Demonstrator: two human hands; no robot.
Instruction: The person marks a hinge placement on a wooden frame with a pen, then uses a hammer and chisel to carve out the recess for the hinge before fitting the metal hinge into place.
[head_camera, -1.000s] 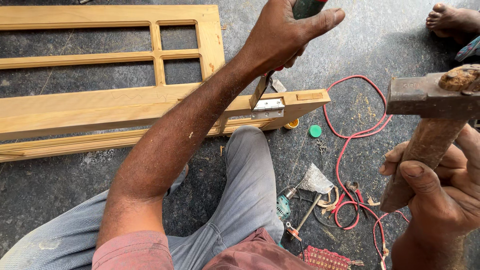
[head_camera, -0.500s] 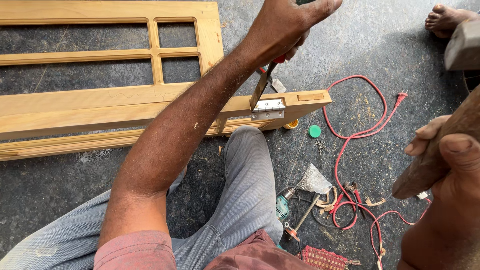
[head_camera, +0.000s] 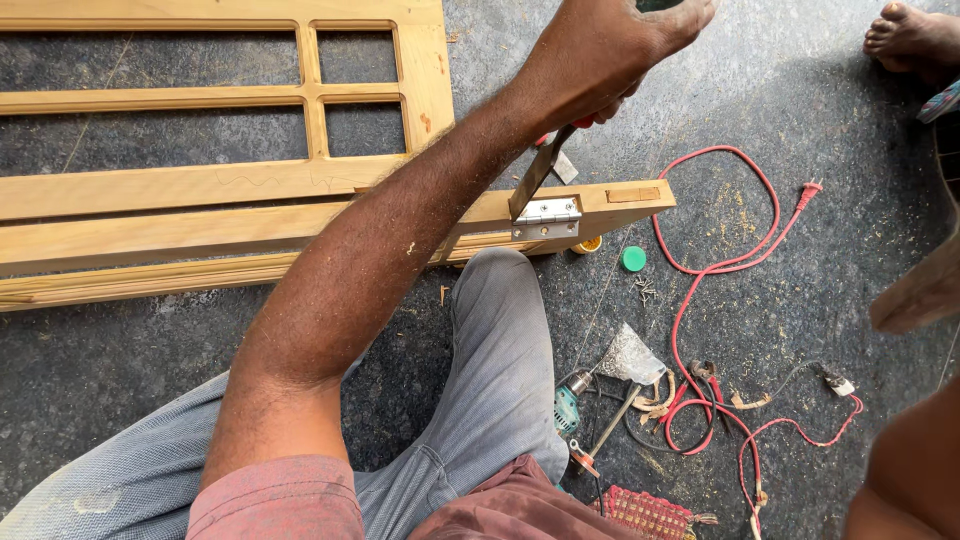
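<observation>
On dusty grey floor, a chisel (head_camera: 532, 180) is gripped by the left hand (head_camera: 600, 50) above a hinge (head_camera: 546, 216); the right hand's state cannot be told.

Bright even daylight, soft shadows, sharp centre, blurry rt edge

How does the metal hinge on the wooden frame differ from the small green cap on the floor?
The hinge is silvery metal, flat and roughly rectangular; the green cap is round and bright green. The hinge sits on the edge of the wooden frame, with a chisel held in the left hand touching it; the cap lies loose on the dark floor, untouched. Both are small.
</observation>
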